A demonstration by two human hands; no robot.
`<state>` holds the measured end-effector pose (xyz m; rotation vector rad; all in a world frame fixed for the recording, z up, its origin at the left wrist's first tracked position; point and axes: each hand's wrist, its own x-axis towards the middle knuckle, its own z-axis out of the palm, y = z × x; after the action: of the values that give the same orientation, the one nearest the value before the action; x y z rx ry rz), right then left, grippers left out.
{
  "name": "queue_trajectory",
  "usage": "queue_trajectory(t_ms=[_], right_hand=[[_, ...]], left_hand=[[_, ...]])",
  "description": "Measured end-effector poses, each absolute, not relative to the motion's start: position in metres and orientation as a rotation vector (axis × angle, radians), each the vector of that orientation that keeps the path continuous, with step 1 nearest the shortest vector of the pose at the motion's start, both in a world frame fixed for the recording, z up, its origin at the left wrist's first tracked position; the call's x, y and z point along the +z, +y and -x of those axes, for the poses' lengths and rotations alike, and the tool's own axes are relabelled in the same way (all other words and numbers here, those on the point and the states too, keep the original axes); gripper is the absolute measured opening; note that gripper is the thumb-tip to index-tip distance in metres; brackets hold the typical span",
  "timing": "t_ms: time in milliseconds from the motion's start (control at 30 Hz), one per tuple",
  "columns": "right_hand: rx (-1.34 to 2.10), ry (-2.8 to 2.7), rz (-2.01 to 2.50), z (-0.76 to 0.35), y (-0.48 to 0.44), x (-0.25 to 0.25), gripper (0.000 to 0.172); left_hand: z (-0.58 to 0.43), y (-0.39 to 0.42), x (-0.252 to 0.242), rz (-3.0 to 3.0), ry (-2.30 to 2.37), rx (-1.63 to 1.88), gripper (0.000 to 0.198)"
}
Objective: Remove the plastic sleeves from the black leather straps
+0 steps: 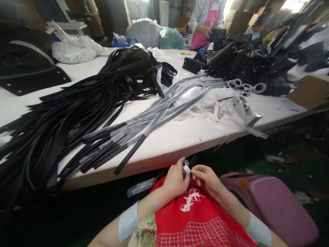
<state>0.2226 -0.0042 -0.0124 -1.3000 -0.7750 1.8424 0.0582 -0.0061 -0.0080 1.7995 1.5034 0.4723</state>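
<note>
Close to my lap, below the table's front edge, my left hand (177, 179) is closed around a black strap (192, 161) partly covered in clear plastic. A small white strip (186, 169), like tape or a label, lies around the strap at my left fingertips. With thumb and forefinger, my right hand (207, 177) pinches the edge of that white strip. A plastic-covered length (141, 187) hangs to the left of my left forearm; whether it belongs to the same strap is hidden.
Black straps (77, 106) pile up across the white table (174, 140), with plastic-sleeved straps (154, 120) beside them. A tape dispenser (241, 107), clear rings (259, 88) and black bags (239, 61) lie to the right. A pink chair (277, 206) stands beside me; a person (205, 24) works opposite.
</note>
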Motion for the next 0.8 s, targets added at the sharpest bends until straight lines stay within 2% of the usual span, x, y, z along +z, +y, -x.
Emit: queue_trajectory(t_ms=[333, 800], right_hand=[[1.885, -0.863, 1.284, -0.2218, -0.0025, -0.0118, 0.027], [1.908, -0.886, 1.341, -0.2264, -0.001, -0.0204, 0.028]], left_hand=[[-0.0604, -0.0097, -0.0101, -1.879, 1.397, 0.397, 0.062], [-0.0558, -0.0055, -0.008, -1.769, 1.48, 0.478, 0.057]])
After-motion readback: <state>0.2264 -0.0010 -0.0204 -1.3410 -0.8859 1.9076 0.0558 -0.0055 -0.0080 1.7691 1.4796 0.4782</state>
